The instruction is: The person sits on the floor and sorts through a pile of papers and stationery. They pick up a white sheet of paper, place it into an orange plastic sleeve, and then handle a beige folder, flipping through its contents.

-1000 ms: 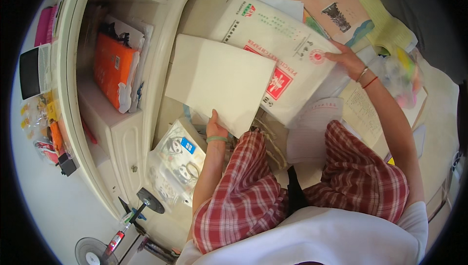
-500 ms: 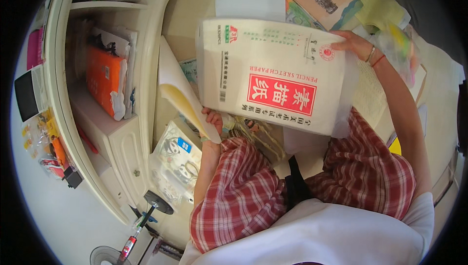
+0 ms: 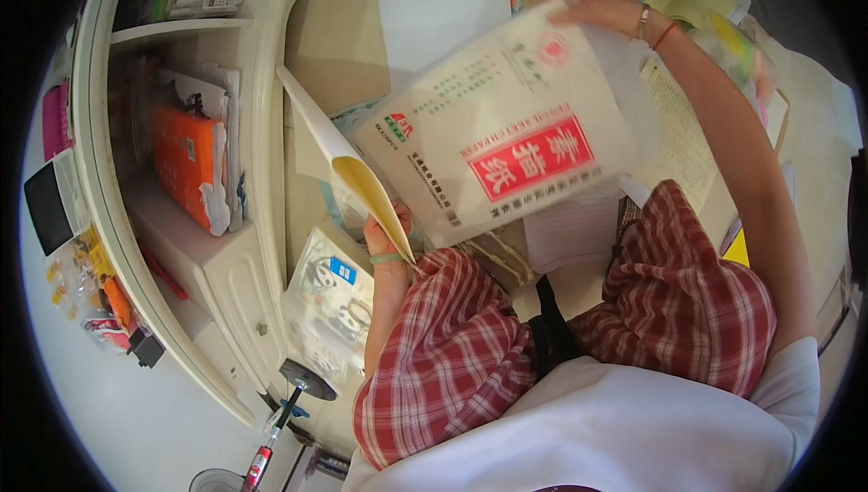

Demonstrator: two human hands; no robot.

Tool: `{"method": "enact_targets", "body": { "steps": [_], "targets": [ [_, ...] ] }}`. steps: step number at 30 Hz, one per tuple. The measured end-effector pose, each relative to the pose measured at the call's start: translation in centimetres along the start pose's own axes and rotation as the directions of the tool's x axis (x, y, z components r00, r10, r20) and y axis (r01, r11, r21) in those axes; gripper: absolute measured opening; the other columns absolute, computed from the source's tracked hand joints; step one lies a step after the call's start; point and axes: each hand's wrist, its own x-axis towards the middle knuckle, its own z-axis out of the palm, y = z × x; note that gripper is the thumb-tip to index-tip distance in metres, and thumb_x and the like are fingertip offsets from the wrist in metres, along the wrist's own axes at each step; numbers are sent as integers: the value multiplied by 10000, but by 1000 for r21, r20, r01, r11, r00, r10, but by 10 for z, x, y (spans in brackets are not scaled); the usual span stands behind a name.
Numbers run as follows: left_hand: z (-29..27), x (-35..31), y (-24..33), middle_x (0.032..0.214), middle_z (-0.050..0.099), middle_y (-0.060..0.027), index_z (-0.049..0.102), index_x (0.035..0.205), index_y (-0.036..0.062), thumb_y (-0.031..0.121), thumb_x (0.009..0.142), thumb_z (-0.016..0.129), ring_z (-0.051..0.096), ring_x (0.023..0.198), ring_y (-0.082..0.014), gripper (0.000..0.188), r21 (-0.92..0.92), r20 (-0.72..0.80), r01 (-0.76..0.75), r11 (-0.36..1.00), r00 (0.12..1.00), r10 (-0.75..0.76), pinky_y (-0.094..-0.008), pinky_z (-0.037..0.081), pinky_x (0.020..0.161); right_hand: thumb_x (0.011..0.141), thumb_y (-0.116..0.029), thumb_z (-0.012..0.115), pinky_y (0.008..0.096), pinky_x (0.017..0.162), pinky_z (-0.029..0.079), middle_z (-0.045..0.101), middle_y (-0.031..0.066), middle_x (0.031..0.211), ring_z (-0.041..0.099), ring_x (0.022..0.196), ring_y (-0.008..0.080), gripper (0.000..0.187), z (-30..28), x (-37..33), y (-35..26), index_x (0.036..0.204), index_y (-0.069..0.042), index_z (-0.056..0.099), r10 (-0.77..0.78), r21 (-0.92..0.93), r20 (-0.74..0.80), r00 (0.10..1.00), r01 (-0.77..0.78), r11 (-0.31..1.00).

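Note:
A translucent white plastic bag of sketch paper (image 3: 434,153), printed with a red panel, hangs tilted in front of me. My right hand (image 3: 601,11) grips its upper right corner, fingers closed and slightly blurred. At the bag's lower left, my left hand (image 3: 389,228) is closed around the lower part of a curled folder-like sheet (image 3: 366,195), white outside and yellow inside. That sheet stands on edge, bowed partly open. Whether the left fingers also touch the bag is hidden.
White paper (image 3: 443,17) and printed booklets lie beyond the bag. A lined sheet (image 3: 574,230) lies between my knees. To the left stands a white cabinet (image 3: 240,284) holding an orange packet (image 3: 188,166). A panda-printed clear pouch (image 3: 330,298) lies beside my left forearm.
My right hand has moved up and to the left, tilting the bag with its right side raised. The curled sheet by my left hand bows wider, showing more yellow.

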Motion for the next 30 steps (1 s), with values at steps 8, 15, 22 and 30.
{"method": "enact_targets", "body": {
  "steps": [8,15,22,30],
  "targets": [
    [12,-3,-9,757,532,-7,590,1026,43,144,898,525,467,725,-134,175,112,-109,-22,994,993,34,-278,413,716,847,-203,655,254,826,490,645,42,1052,607,955,105,353,-3,14,36,1164,-51,615,-35,324,-342,939,153,934],
    [19,-1,-17,700,487,10,577,972,76,121,896,498,443,677,-117,119,120,-212,-30,992,976,55,-266,403,689,836,-273,645,272,757,497,677,97,915,641,847,167,278,45,-35,91,996,-47,670,52,-220,-511,858,-189,957],
    [17,-1,-18,694,490,15,582,985,80,124,892,509,444,671,-110,126,120,-148,-18,993,988,36,-264,405,682,778,-296,671,319,801,492,647,132,1019,631,912,240,346,41,-42,92,1000,-34,629,113,-163,-389,914,-188,968],
    [24,-4,-20,690,477,15,575,955,93,121,900,495,442,683,-110,101,169,-216,-27,985,974,64,-256,398,691,763,-358,674,326,829,490,622,136,1090,623,945,251,465,47,-29,92,1094,-39,604,34,-276,-538,842,-214,937]
  ]
}}
